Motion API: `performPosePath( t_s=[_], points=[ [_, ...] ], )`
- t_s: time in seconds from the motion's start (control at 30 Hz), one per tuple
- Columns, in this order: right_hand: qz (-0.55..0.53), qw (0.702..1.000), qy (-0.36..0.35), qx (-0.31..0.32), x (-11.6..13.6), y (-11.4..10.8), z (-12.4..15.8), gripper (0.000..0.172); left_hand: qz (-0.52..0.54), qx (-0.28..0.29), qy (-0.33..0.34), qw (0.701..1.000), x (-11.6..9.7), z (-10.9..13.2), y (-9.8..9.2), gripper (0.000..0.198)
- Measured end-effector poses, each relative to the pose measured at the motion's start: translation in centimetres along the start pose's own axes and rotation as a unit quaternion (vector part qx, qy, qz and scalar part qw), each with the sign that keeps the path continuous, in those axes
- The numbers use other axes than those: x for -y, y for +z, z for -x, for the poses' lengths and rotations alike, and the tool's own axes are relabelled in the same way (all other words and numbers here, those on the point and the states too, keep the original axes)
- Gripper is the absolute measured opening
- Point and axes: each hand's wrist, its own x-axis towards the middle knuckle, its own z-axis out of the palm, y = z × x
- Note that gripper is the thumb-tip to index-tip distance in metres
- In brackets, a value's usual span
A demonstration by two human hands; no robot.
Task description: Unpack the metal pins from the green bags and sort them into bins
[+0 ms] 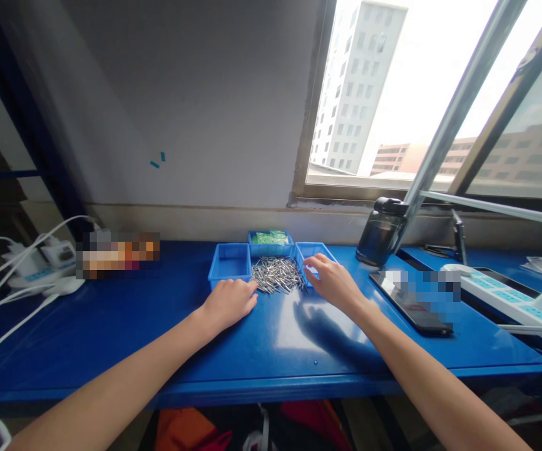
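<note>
A heap of small silvery metal pins or rivets (278, 275) lies on the blue table between two blue plastic bins. My left hand (230, 302) rests on the table in front of the left bin (230, 260), close to the heap's left edge. Its fingers are curled together, and whatever they may hold is hidden. Over the near edge of the right bin (315, 250) is my right hand (334, 282), fingers bent but apart, with nothing visible in them. Behind the heap a third blue bin (271, 249) contains green-and-clear small packets (271, 237).
To the right stand a dark bottle (380, 232) and a phone (412, 304) lying flat. A white power strip (506, 294) is farther right. Plugs and white cables (40, 269) crowd the left side. A metal pole (459, 100) slants before the window.
</note>
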Motion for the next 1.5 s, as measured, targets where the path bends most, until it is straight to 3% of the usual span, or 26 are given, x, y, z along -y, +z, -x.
performPosePath(
  t_s=[0.1,0.27,0.83,1.03,1.4,1.5],
  points=[
    [-0.062,0.996,-0.06,0.007,0.7,0.4,0.2,0.02,-0.005,0.004,-0.007,1.0,-0.1,0.0,0.1,0.023],
    [-0.118,0.978,-0.133,0.11,1.9,1.9,0.7,0.014,0.003,0.006,-0.003,1.0,-0.1,-0.1,0.0,0.024],
    [0.003,0.986,-0.038,0.16,3.7,2.6,0.7,0.024,0.102,0.021,0.055,0.993,-0.3,0.3,-0.3,0.028],
    [0.02,0.989,-0.007,0.146,3.6,3.0,0.5,0.026,0.109,0.022,0.049,0.993,-0.4,0.3,-0.4,0.028],
    [0.038,0.988,0.002,0.148,3.4,3.0,0.3,0.021,0.112,0.018,0.03,0.993,-0.4,0.3,-0.3,0.027],
    [-0.002,0.989,-0.036,0.144,3.4,2.6,0.6,0.019,0.118,0.007,-0.003,0.993,-0.4,0.2,-0.3,0.029]
  ],
)
